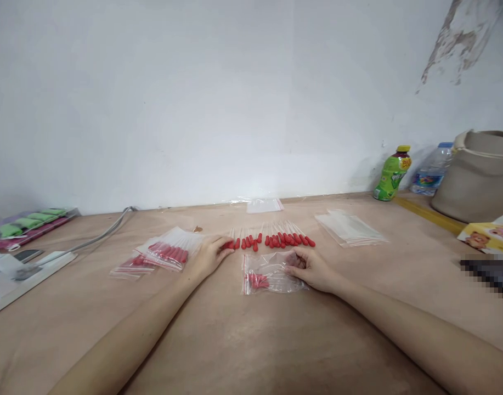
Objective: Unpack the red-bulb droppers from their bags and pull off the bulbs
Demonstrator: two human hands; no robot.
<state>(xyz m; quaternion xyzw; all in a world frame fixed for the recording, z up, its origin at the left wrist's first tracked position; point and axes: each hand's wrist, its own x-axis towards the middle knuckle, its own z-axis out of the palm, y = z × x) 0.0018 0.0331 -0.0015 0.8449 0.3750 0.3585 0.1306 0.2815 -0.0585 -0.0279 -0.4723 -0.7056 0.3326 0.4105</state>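
Observation:
A row of thin white sticks with rounded red ends (pixel 281 239) lies across the middle of the table, red ends toward me. At the row's left end, my left hand (pixel 212 253) has its thumb and fingers closed on one of the red-ended sticks. My right hand (pixel 311 267) grips the right end of a clear zip bag (pixel 271 274) lying in front of the row. Several red-ended sticks are inside that bag, red ends near its red-striped zip on the left.
Filled zip bags (pixel 164 251) are piled left of my left hand. Flat zip bags (pixel 350 227) are stacked at right, and another bag (pixel 264 206) lies by the wall. Farther right are a green bottle (pixel 391 174), a water bottle (pixel 432 170) and a beige bin (pixel 475 175). A grey cable (pixel 99 236) runs at left.

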